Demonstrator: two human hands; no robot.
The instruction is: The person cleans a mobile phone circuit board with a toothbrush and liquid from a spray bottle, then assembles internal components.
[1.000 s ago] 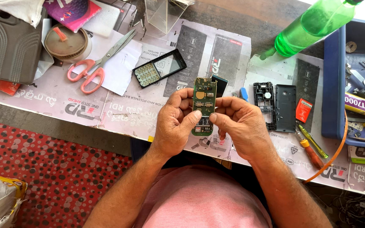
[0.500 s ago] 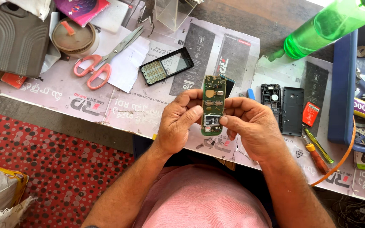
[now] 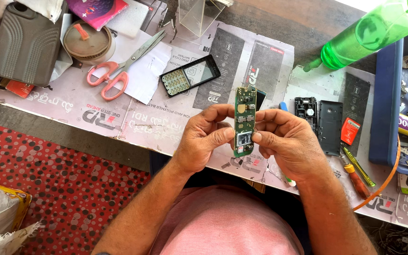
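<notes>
The left hand (image 3: pixel 204 139) and the right hand (image 3: pixel 286 141) meet over the table's near edge and together grasp a narrow green printed circuit board (image 3: pixel 244 120), which stands nearly upright between them, its long axis running away from the person. The left thumb lies across the board's lower part beside a small silvery metal component, with the left fingers (image 3: pixel 213 113) curled behind its left edge; the right thumb presses the same lower area from the other side, and the right fingers (image 3: pixel 272 115) wrap the right edge. Both hands are closed on the board, not clenched into fists. Beyond the left fingertips, well apart, lies a black phone front frame with a pale keypad grid (image 3: pixel 190 75), and farther off a pair of pink-handled scissors (image 3: pixel 119 66) rests on white paper. Just past the right fingers sit a black phone chassis with exposed parts (image 3: pixel 306 112) and a dark grey flat back cover (image 3: pixel 330 127), with a small orange battery (image 3: pixel 348 131) beside it. Near the right wrist lie a red-handled screwdriver (image 3: pixel 355 177) and a yellow-green tool (image 3: pixel 357 165). Far beyond the right fingers a green plastic bottle (image 3: pixel 369 35) lies tilted beside a blue plastic tray (image 3: pixel 387 99). All rest on a newspaper-covered table (image 3: pixel 157 127).
</notes>
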